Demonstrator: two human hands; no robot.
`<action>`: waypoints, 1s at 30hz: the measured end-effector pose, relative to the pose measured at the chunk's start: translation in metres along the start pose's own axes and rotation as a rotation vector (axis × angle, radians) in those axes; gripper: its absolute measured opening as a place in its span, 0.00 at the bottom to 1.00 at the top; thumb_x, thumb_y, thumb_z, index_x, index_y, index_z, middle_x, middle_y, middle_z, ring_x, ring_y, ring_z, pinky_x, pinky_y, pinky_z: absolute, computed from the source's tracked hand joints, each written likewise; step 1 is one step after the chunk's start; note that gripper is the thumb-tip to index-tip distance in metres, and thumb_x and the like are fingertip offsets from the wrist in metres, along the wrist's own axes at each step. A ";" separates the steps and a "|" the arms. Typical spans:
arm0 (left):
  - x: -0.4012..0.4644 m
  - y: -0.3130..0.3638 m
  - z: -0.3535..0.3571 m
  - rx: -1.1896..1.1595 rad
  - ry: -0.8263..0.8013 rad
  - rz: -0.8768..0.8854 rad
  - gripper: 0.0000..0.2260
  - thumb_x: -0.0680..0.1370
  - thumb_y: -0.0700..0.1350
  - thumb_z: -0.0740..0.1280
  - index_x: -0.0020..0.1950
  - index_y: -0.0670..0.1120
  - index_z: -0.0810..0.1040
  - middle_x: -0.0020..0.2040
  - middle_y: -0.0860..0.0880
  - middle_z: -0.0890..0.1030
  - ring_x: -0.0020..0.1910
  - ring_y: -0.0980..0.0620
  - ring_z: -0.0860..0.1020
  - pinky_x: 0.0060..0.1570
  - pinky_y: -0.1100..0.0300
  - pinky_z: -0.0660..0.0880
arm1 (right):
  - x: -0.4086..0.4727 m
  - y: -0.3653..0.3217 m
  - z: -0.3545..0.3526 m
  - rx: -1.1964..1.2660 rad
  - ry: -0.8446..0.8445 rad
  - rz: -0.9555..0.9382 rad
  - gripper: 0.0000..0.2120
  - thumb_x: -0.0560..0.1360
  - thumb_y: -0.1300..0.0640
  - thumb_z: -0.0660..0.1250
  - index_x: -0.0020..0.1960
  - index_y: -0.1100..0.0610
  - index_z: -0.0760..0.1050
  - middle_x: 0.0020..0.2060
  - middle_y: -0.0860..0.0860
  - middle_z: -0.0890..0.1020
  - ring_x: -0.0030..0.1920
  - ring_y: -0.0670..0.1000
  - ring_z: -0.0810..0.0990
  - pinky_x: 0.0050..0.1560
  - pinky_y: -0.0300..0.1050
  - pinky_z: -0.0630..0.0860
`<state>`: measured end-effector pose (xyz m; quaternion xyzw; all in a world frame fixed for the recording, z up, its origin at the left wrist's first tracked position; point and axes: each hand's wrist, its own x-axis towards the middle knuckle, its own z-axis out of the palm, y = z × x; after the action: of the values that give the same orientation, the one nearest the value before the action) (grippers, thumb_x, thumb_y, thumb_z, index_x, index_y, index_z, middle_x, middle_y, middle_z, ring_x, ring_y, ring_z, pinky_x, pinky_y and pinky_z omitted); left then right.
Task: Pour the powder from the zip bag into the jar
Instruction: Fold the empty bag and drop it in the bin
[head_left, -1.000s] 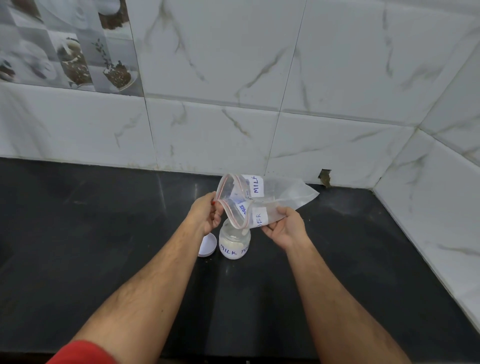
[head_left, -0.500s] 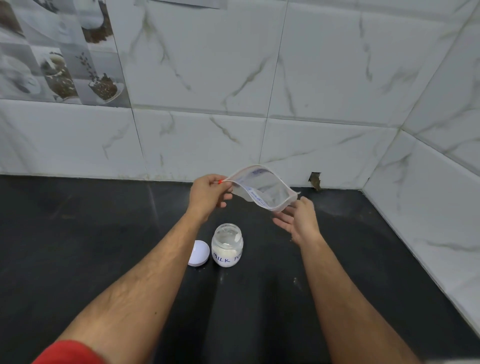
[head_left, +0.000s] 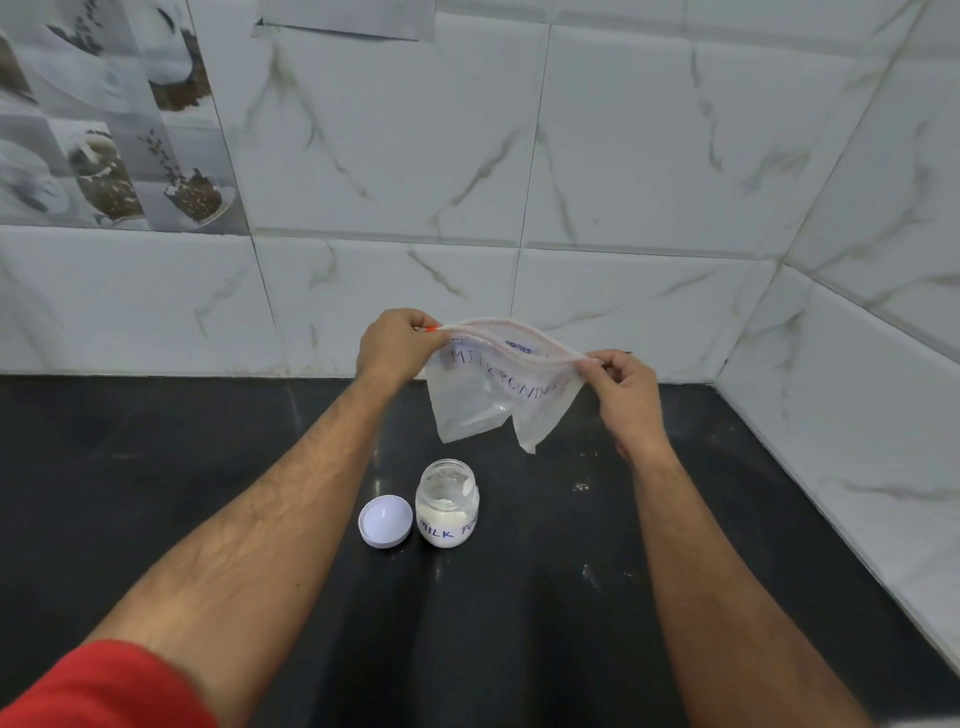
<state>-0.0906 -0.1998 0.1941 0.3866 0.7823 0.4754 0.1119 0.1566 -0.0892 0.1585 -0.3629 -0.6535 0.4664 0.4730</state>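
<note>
A clear zip bag (head_left: 493, 395) marked MILK POWDER hangs upright in the air, mouth upward, looking empty. My left hand (head_left: 395, 345) pinches the left end of its zip strip and my right hand (head_left: 623, 389) pinches the right end. Below the bag, a small open glass jar (head_left: 447, 506) labelled MILK POWDER stands on the black counter (head_left: 156, 493), partly filled with white powder. Its white lid (head_left: 385, 521) lies upturned just left of the jar, touching or nearly touching it.
White marble-tiled walls rise behind the counter and along its right side, meeting in a corner at the back right. A few specks of spilled powder (head_left: 581, 487) lie on the counter right of the jar.
The bag went from tipped over the jar mouth to lifted away and hanging upright. My right hand let go of the bag's body and took the right end of the zip.
</note>
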 end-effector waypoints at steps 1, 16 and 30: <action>0.004 -0.001 -0.006 -0.002 -0.015 0.012 0.06 0.70 0.52 0.75 0.42 0.50 0.84 0.38 0.54 0.81 0.37 0.55 0.76 0.36 0.61 0.70 | 0.005 -0.004 -0.004 0.020 0.008 0.010 0.09 0.78 0.61 0.69 0.40 0.52 0.80 0.33 0.44 0.81 0.35 0.42 0.78 0.43 0.37 0.74; -0.014 -0.002 0.023 -0.796 -0.304 -0.115 0.08 0.80 0.44 0.68 0.58 0.47 0.77 0.48 0.49 0.84 0.41 0.52 0.82 0.42 0.57 0.79 | 0.049 -0.050 -0.005 0.305 0.152 0.091 0.12 0.81 0.62 0.63 0.39 0.53 0.71 0.34 0.49 0.75 0.32 0.46 0.75 0.38 0.45 0.77; -0.045 0.016 0.100 -0.476 0.141 -0.067 0.14 0.83 0.49 0.58 0.43 0.41 0.72 0.37 0.49 0.73 0.35 0.52 0.70 0.38 0.55 0.69 | 0.050 -0.047 -0.035 0.293 0.078 0.211 0.19 0.81 0.39 0.62 0.51 0.54 0.79 0.36 0.46 0.84 0.32 0.47 0.81 0.31 0.41 0.75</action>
<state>0.0016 -0.1619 0.1461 0.2893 0.6665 0.6681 0.1605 0.1741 -0.0485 0.2208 -0.3744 -0.5182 0.5891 0.4943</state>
